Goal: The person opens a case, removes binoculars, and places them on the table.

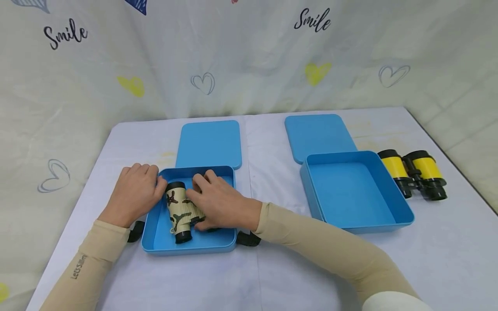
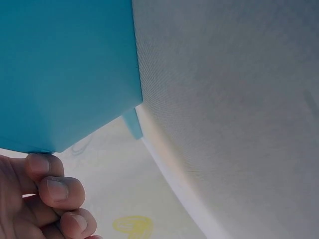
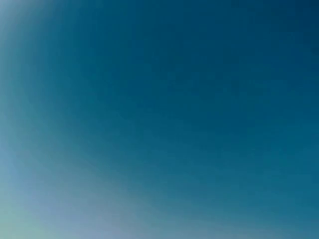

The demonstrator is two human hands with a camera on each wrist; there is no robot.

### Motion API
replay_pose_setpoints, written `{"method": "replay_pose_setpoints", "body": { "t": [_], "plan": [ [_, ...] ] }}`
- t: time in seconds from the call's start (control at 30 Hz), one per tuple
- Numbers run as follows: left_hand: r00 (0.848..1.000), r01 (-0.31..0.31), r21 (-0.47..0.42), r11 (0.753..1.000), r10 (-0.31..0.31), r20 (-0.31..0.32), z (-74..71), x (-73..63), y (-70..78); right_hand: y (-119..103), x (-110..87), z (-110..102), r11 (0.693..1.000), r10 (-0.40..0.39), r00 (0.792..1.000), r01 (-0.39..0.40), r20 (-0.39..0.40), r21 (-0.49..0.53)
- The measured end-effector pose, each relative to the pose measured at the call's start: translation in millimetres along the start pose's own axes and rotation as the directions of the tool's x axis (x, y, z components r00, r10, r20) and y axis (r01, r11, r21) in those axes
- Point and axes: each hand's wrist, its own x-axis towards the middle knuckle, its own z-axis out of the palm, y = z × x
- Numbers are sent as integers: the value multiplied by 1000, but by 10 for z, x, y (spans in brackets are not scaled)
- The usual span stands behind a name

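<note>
A pair of camouflage binoculars [image 1: 179, 211] lies inside the left blue box [image 1: 157, 239], its black-ended left barrel in plain sight. My right hand [image 1: 219, 201] reaches over the box's right wall and grips the other barrel, mostly covering it. At the box's upper left corner, my left hand [image 1: 136, 190] holds the rim. The left wrist view has the curled fingers [image 2: 60, 189] against the edge of the blue box wall [image 2: 65, 74]. Only blurred blue fills the right wrist view.
Behind the left box lies a flat blue lid [image 1: 210, 142]. A second blue box [image 1: 354, 190] stands to the right, with another lid [image 1: 319, 134] behind it. Yellow and black binoculars [image 1: 424, 168] rest beside its right wall. A printed cloth [image 1: 256, 56] hangs behind the table.
</note>
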Motion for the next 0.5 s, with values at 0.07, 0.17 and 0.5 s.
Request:
{"method": "replay_pose_setpoints", "body": {
  "t": [0.07, 0.17, 0.5],
  "plan": [
    [1000, 2, -1, 1000, -2, 3, 1, -1, -1, -8, -6, 0, 1000, 0, 1000, 0, 3, -14],
    [1000, 5, -3, 1000, -5, 7, -2, -2, 0, -22, -18, -3, 999, -4, 1000, 4, 2, -32],
    [999, -11, -5, 1000, 11, -31, 13, -2, -10, -49, -44, -8, 996, -20, 1000, 20, 1, -84]
  ]
}}
